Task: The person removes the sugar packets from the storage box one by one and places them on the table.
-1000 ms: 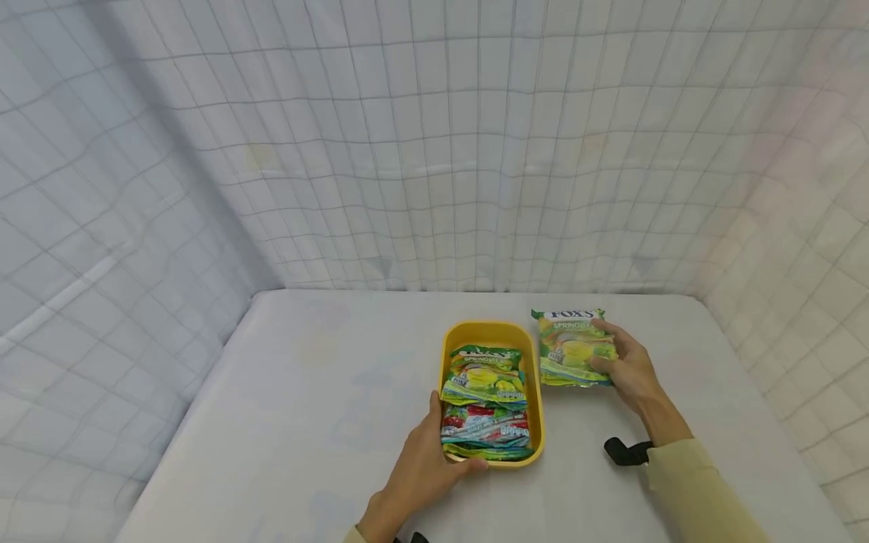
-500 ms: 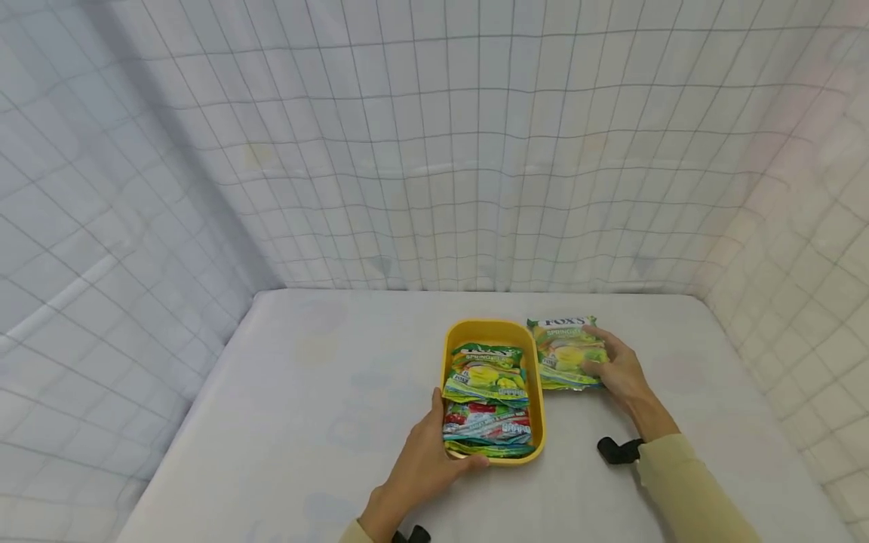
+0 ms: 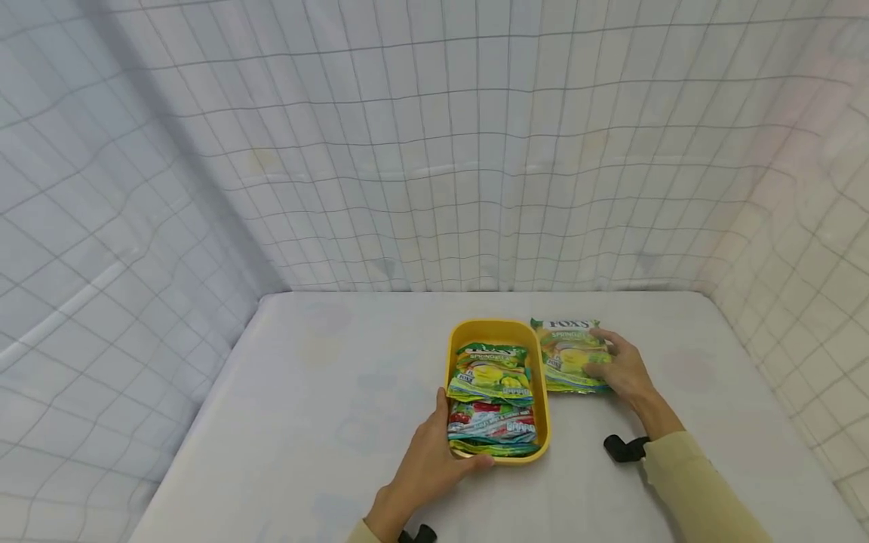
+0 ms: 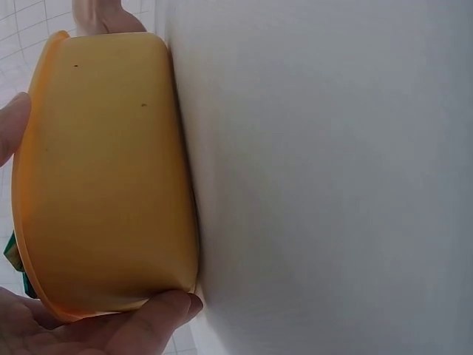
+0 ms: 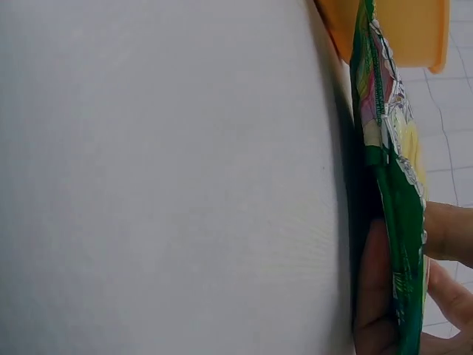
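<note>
In the head view my left hand (image 3: 428, 464) grips the near left corner of a yellow bin (image 3: 546, 422), thumb along its near edge, fingers on its left side. The left wrist view shows fingers (image 4: 159, 318) against the bin's outer wall (image 4: 111, 163). Inside the bin lie green-yellow candy bags (image 3: 490, 373) and a red-and-green one (image 3: 492, 424). Just right of the bin, my right hand (image 3: 627, 373) pinches a green-yellow candy bag (image 3: 570, 354) by its right side. In the right wrist view, a finger (image 5: 373, 281) is under that bag (image 5: 403, 214), between it and the table.
The white-covered table (image 3: 326, 392) spreads around the bin. Behind it and at both sides hang white sheets with a grid pattern (image 3: 475, 188). Black straps with a knob (image 3: 621, 449) are on the wrists.
My right hand has brought the loose bag a little nearer and to the left, close against the bin's right side. The left hand keeps its hold on the bin.
</note>
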A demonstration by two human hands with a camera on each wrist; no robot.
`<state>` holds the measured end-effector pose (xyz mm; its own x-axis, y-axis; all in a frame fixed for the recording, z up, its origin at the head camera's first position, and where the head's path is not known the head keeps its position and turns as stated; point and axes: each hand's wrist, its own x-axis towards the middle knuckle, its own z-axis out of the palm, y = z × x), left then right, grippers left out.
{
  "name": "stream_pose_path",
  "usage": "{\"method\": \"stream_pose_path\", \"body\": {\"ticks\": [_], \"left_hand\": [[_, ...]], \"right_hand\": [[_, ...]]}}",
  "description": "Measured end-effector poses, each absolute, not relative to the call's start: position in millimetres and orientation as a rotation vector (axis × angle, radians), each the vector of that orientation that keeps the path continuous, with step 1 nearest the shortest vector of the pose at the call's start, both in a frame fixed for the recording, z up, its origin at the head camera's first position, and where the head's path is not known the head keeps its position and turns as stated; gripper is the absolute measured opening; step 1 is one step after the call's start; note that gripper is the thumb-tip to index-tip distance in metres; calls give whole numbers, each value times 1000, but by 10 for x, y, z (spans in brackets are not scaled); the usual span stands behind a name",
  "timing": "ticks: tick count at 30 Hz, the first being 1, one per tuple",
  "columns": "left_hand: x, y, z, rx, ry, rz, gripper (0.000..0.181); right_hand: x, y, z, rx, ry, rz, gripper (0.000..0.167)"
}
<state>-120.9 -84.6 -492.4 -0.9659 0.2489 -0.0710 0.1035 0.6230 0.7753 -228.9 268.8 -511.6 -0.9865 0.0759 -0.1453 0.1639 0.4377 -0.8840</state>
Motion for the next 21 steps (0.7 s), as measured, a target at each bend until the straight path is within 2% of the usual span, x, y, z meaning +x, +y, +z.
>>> {"method": "stream_pose_path", "body": {"ticks": [21], "left_hand": [[-1216,-838,-4945,291,2675,1283,134]], "right_hand": [[-2169,2666,-4935,273,2807,-1383,84]]}}
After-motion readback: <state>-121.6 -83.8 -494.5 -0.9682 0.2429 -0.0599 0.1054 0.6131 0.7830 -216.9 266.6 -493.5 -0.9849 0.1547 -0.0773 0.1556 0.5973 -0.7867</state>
